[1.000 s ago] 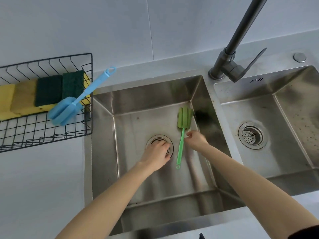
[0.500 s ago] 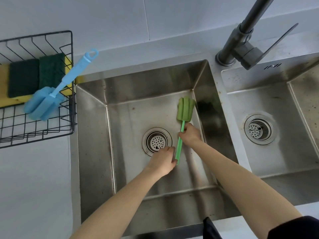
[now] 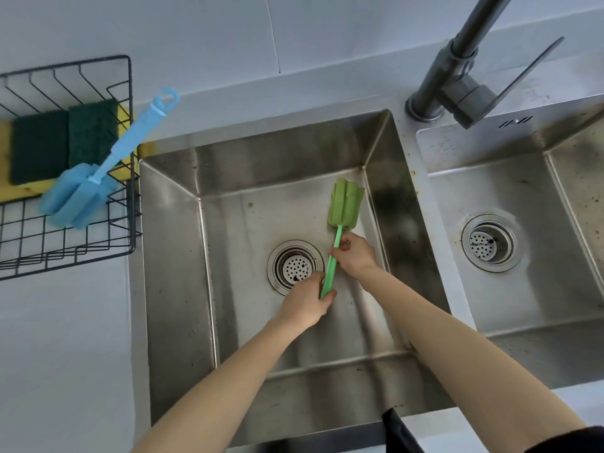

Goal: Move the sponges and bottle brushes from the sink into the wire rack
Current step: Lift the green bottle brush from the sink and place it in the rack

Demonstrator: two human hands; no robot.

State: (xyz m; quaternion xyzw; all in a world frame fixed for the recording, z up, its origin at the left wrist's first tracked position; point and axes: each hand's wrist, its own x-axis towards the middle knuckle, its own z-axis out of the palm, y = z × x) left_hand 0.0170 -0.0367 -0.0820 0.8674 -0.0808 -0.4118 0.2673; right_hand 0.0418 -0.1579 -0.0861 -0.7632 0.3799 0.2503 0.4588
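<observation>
A green bottle brush (image 3: 343,206) with a foam head lies in the left sink basin (image 3: 228,178), right of the drain. My left hand (image 3: 305,300) grips the lower end of its handle. My right hand (image 3: 356,253) pinches the handle just below the foam head. The black wire rack (image 3: 129,132) stands on the counter at the left. It holds yellow sponges (image 3: 65,138) with dark green scouring pads, and a blue bottle brush (image 3: 98,171) whose handle sticks out over the rack's right edge.
A dark grey faucet (image 3: 457,73) rises between the two basins. The right basin (image 3: 529,197) has its own drain strainer (image 3: 489,244). The left basin's drain (image 3: 295,267) sits beside my left hand. White counter surrounds the sink.
My left hand moved from over the drain to the end of the green brush handle and closed on it. My right hand shifted up the handle. The brush head seems slightly lifted.
</observation>
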